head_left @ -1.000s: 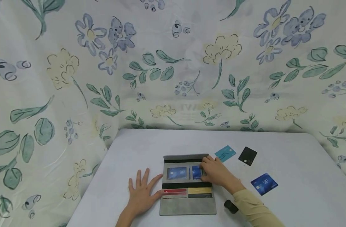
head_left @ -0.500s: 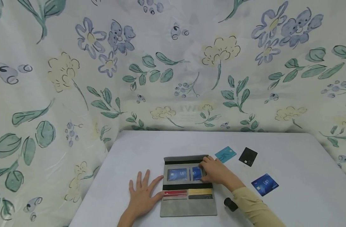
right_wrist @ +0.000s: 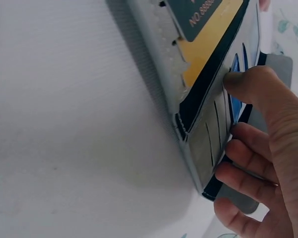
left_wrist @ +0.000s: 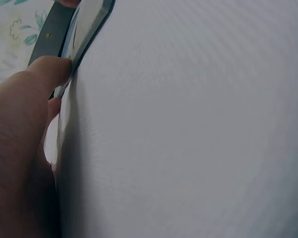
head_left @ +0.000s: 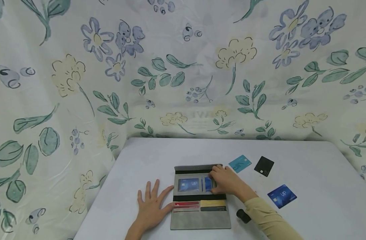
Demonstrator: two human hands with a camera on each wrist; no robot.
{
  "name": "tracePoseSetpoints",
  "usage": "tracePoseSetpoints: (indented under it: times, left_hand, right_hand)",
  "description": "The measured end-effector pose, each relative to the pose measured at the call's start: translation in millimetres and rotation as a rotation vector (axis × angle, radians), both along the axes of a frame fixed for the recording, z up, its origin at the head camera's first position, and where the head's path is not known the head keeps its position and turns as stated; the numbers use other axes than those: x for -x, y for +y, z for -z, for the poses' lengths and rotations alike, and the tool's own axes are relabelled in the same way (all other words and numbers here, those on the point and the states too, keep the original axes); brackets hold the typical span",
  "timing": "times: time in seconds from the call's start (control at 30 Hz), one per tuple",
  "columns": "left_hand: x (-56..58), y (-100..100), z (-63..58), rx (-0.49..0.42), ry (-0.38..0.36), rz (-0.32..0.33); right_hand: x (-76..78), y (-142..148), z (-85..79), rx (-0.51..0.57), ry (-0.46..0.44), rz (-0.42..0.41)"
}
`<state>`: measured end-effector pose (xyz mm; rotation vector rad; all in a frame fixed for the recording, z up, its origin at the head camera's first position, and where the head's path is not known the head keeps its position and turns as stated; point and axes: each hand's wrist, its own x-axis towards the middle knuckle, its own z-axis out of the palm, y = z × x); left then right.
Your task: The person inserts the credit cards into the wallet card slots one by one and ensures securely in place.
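An open grey wallet (head_left: 186,220) lies on the white table with black bands across it. A blue card (head_left: 189,184) shows through its upper left window, and red and yellow cards (head_left: 213,202) sit in its lower slots. My right hand (head_left: 228,181) is over the upper right pocket, its thumb and fingers bent around a blue card (right_wrist: 236,106) there; part of that card is hidden by the hand. Spread flat at the wallet's left side, my left hand (head_left: 151,206) touches the edge with thumb and index finger.
A teal card (head_left: 240,163), a black card (head_left: 264,166) and another blue card (head_left: 282,196) lie loose to the right. Beside the right sleeve is a small black cylindrical object (head_left: 243,216). A floral curtain (head_left: 183,83) hangs behind the table.
My right hand has shifted slightly left over the upper right pocket, covering a little more of it. The left hand stays at the wallet's edge, and the loose cards have not moved.
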<state>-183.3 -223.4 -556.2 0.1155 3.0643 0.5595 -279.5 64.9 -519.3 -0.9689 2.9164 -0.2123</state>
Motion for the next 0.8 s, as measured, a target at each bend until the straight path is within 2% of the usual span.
tracePoseSetpoints:
  times: [0.37, 0.57, 0.8]
  left_hand:
    - [0.0, 0.9, -2.2, 0.004, 0.018, 0.003]
    - [0.5, 0.6, -3.7, 0.008, 0.007, -0.001]
    - [0.3, 0.5, -2.0, 0.006, 0.005, 0.000]
  right_hand:
    - [0.5, -7.7, -2.2, -0.033, 0.079, -0.026]
    - [1.9, -12.2, -3.8, -0.058, 0.069, -0.012]
    - [-3.5, -8.4, -0.7, -0.026, 0.035, 0.000]
